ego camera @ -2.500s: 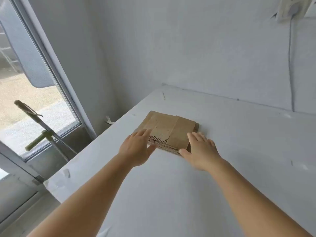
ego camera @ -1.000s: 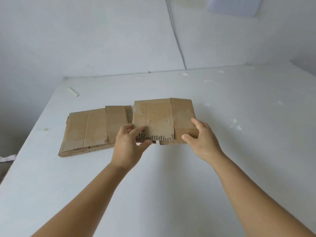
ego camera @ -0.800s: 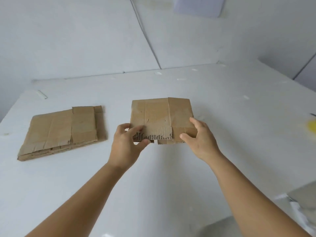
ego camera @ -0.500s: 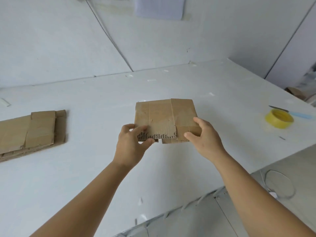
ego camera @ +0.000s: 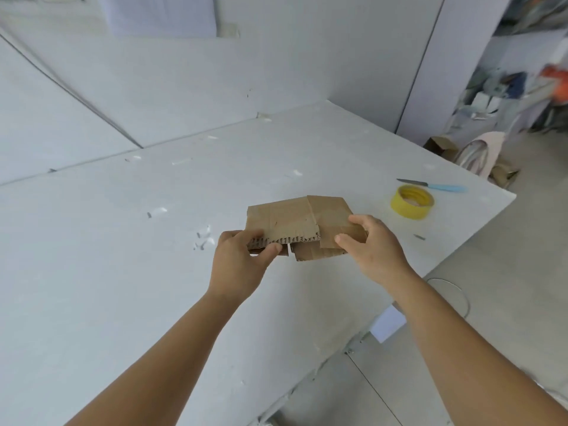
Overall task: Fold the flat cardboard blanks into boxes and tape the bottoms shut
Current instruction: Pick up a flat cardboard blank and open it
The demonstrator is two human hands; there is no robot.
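Note:
A flat brown cardboard blank (ego camera: pixel 295 221) is held just above the white table (ego camera: pixel 107 256), near its middle. My left hand (ego camera: pixel 242 262) pinches its near left corner, thumb on top. My right hand (ego camera: pixel 373 250) grips the near right edge, fingers over the top face. The blank's near flaps have begun to part, and a lower flap shows under the ragged front edge. A roll of yellow tape (ego camera: pixel 412 201) lies flat on the table to the right of the blank.
A knife with a light blue handle (ego camera: pixel 436 186) lies just beyond the tape, near the table's right corner. The table's front edge runs diagonally at lower right, with tiled floor below. Shelves, bags and cardboard scraps stand at far right. Walls close the back.
My view has swung right: the stack of blanks has left the frame on the left, and the tape and knife have come in. The held blank's lower flaps have started to separate.

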